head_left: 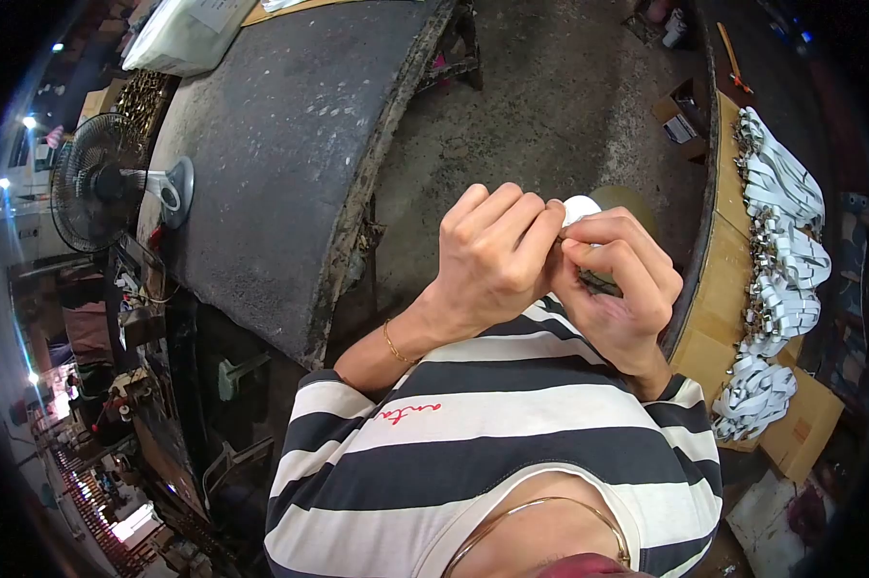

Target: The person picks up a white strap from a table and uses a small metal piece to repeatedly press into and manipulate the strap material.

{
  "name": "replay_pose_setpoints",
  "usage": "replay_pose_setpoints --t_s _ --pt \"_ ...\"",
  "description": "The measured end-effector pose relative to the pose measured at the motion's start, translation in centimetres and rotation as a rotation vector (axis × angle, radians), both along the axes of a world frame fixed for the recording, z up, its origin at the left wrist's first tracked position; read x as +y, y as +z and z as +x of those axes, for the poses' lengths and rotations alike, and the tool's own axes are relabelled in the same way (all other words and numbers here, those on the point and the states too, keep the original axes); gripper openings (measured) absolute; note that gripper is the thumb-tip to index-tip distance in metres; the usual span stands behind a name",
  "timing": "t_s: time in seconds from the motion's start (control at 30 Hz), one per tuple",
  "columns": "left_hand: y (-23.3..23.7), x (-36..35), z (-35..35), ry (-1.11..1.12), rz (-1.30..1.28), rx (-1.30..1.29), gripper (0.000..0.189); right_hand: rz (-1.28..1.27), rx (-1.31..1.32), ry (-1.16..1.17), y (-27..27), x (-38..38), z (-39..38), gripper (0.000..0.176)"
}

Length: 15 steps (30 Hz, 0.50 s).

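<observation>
My left hand (pixel 497 250), a thin bracelet at its wrist, is curled closed in front of my chest. Close against it, my right hand (pixel 629 275) is pinched with thumb and index finger meeting the left fingertips. A small white rounded piece (pixel 580 209) sticks out just beyond the fingertips of both hands. The fingers cover the rest of it, so I cannot tell what kind of thing it is. Both hands are raised above the floor, clear of the tables.
A dark worktable (pixel 271 125) stands to the left, with a fan (pixel 102 183) and a white sack (pixel 189 34) at its far side. Along the right, bundles of white straps with metal fittings (pixel 781 241) lie on cardboard (pixel 714 279). A small open box (pixel 683 120) is beyond.
</observation>
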State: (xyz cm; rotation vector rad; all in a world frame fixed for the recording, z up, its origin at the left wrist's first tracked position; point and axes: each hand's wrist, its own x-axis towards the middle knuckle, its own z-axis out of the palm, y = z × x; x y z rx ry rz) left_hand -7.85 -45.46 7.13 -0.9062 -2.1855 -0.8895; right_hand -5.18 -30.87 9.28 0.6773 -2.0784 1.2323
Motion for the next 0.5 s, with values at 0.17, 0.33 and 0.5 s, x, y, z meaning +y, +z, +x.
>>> replay_pose_setpoints --t_s 0.17,0.33,0.5 --pt "-0.2 -1.8 0.4 -0.035 0.034 -0.041 0.022 0.052 -0.044 -0.063 -0.2 0.5 -0.2 0.021" --pt "1.3 -3.2 1.1 -0.143 0.190 -0.172 0.019 -0.337 -0.354 0.146 1.3 2.9 0.4 0.010" --pt "2.0 -3.6 1.5 -0.248 0.234 -0.225 0.022 -0.641 -0.411 0.459 1.3 5.6 0.0 0.017"
